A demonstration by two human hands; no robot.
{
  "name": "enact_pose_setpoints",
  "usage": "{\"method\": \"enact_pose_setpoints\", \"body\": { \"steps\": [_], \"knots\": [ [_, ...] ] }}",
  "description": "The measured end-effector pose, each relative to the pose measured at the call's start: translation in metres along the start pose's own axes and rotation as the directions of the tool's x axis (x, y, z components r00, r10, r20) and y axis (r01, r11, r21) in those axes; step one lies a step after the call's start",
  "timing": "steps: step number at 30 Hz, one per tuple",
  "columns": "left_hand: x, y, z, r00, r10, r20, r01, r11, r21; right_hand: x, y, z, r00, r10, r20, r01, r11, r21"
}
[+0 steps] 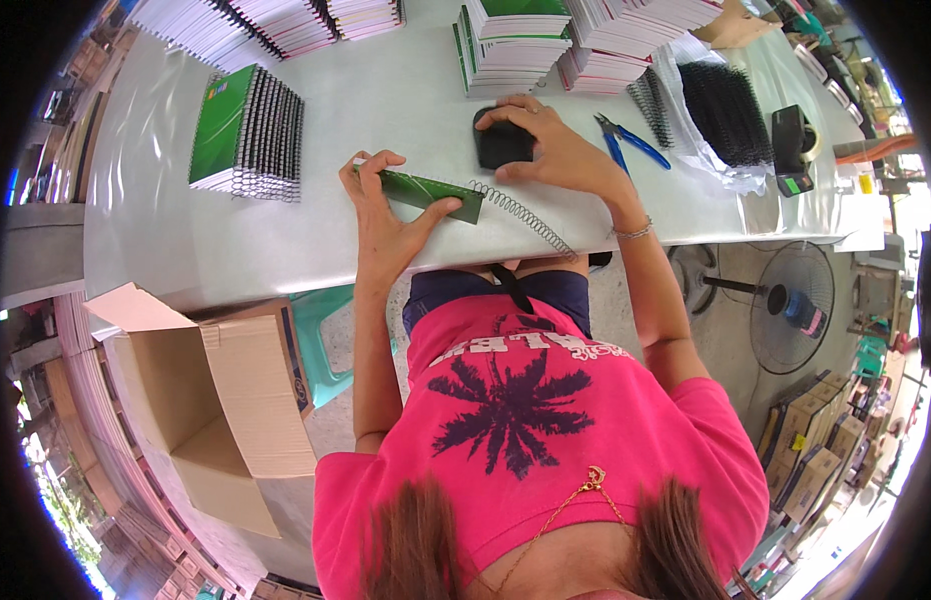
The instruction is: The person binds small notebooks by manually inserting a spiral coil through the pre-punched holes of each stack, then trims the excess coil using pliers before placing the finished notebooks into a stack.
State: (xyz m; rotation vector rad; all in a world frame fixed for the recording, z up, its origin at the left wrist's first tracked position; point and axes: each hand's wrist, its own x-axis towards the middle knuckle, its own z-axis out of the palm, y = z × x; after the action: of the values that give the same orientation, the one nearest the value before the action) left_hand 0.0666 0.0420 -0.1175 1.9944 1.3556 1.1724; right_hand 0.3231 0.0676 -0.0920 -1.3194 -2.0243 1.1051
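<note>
My left hand [390,210] grips a green-covered notebook [425,194] near the table's front edge, with the thumb on its near side and the fingers behind. A dark wire spiral coil [525,220] trails from the notebook's right end toward the table edge, and its left end meets the notebook's edge. My right hand [545,145] curls over a black rounded block [503,142] on the table, fingers on its far side and thumb at its near side. What kind of thing the block is does not show. Blue-handled cutters [630,145] lie open to its right.
A stack of spiral-bound green notebooks [247,135] stands at left. More notebook stacks [510,55] line the far side. Loose black coils [723,112] lie on plastic at right, beside a tape dispenser [788,150]. An open cardboard box [255,390] and a fan [785,300] stand below the table.
</note>
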Motion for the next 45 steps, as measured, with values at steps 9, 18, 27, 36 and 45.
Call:
{"method": "enact_pose_setpoints", "body": {
  "steps": [9,18,27,36,45],
  "knots": [
    [-0.004,-0.004,0.01,0.999,0.012,-0.032,-0.013,1.0,-0.017,-0.026,-0.016,-0.009,0.956,-0.055,0.289,-0.136,0.788,0.6],
    [-0.002,-0.005,0.006,0.998,-0.055,-0.009,0.053,0.992,-0.112,-0.033,-0.033,-0.001,0.991,0.101,0.087,-0.127,0.917,0.378],
    [0.0,-0.007,0.014,1.0,-0.015,-0.008,0.013,0.989,-0.146,-0.032,-0.029,0.016,0.991,0.132,-0.011,-0.132,0.991,0.025],
    [-0.001,-0.003,0.01,0.999,0.021,0.023,-0.017,0.983,-0.181,-0.038,-0.041,-0.012,0.962,-0.157,0.222,0.017,0.849,0.528],
    [-0.001,-0.009,0.015,0.999,-0.008,0.043,0.016,0.984,-0.178,-0.042,-0.033,-0.014,0.97,-0.148,0.196,-0.006,0.784,0.62]
  ]
}}
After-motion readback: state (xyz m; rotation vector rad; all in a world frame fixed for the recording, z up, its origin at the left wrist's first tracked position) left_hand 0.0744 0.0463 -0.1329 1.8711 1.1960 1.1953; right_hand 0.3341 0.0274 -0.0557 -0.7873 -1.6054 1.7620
